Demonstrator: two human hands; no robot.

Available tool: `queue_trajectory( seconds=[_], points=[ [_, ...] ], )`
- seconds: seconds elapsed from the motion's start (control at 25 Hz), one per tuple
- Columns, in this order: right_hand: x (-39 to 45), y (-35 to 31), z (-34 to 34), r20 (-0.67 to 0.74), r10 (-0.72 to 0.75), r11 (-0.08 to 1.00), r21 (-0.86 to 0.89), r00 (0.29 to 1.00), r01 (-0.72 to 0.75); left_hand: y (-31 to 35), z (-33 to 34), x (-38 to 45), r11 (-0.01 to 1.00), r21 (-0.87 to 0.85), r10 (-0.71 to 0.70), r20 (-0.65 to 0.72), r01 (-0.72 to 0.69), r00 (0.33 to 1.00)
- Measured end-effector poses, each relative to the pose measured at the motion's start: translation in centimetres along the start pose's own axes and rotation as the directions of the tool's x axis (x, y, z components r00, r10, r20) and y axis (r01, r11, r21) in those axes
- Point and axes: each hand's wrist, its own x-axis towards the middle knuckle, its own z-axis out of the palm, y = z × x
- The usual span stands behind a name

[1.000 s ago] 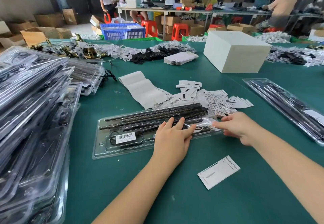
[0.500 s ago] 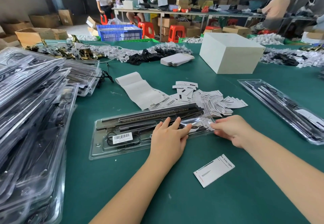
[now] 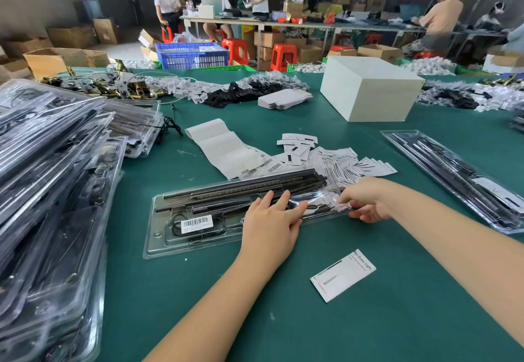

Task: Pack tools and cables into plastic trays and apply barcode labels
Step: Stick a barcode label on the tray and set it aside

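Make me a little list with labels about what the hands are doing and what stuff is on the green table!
left hand: left hand presses flat on the clear plastic tray
right hand: right hand pinches the tray's right end
in the tray: black rods and a coiled black cable
sticker: barcode label on the tray's left part
near the right arm: white card, loose on the green table
behind the tray: label strip and scattered paper cards
left side: stack of packed trays
far right: another packed tray
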Motion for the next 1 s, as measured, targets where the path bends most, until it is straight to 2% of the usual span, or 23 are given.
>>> queue_trajectory(
  seconds=[0.12,0.36,0.68,0.8,0.88,1.0],
  points=[
    [0.0,-0.1,-0.4,0.028,0.02,1.0,0.002,0.999,-0.02,0.0,0.0,0.0,1.0,0.009,0.002,0.003,-0.002,1.0],
    [0.5,0.1,0.4,-0.065,-0.018,0.998,0.053,0.998,0.021,0.1,-0.2,0.0,1.0,-0.012,0.0,-0.003,0.0,1.0],
    [0.0,0.1,-0.1,0.046,0.022,0.993,0.111,0.999,-0.026,0.2,-0.2,-0.2,1.0,-0.012,-0.003,-0.034,0.002,0.999],
    [-0.2,0.5,-0.2,0.059,-0.001,0.97,0.244,0.998,-0.013,0.3,-0.5,-0.4,1.0,-0.026,0.002,-0.06,-0.003,0.998],
    [-0.6,1.0,0.0,0.098,-0.031,0.918,0.397,0.995,-0.01,0.4,-0.8,-0.6,0.999,-0.036,0.004,-0.088,-0.007,0.996],
    [-1.3,2.3,1.0,0.161,-0.081,0.717,0.695,0.984,-0.055,0.6,-1.1,-0.7,0.998,-0.056,0.002,-0.15,-0.01,0.989]
  ],
)
